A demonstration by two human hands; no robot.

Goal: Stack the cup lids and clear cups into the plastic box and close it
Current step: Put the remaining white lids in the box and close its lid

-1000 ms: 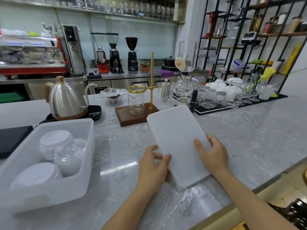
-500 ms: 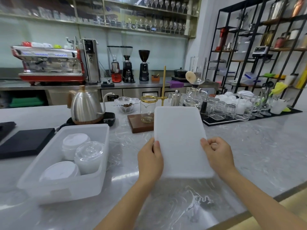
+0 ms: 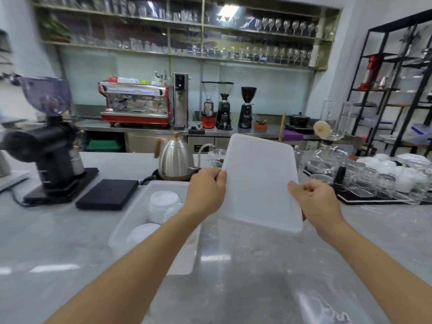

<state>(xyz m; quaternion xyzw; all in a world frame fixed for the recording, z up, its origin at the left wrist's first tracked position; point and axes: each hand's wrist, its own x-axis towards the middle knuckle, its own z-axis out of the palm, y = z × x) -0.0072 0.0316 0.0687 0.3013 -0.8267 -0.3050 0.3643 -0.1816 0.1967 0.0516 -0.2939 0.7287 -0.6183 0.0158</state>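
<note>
The translucent white box lid (image 3: 259, 181) hangs in the air above the counter, tilted up toward me. My left hand (image 3: 207, 191) grips its left edge and my right hand (image 3: 314, 203) grips its right edge near the lower corner. To the left and below stands the open plastic box (image 3: 131, 226) on the counter. Inside it are stacks of white cup lids (image 3: 163, 203) and a clear domed cup (image 3: 173, 211), partly hidden by my left forearm.
A steel gooseneck kettle (image 3: 175, 157) stands just behind the box. A black scale (image 3: 107, 194) and a black grinder (image 3: 49, 146) sit to the left. A black mat with many glasses (image 3: 374, 183) fills the right. Grey marble counter (image 3: 257, 277) lies in front.
The lid was lying on the counter under both hands; it has been lifted and carried left toward the box, now tilted up. The view has shifted left.
</note>
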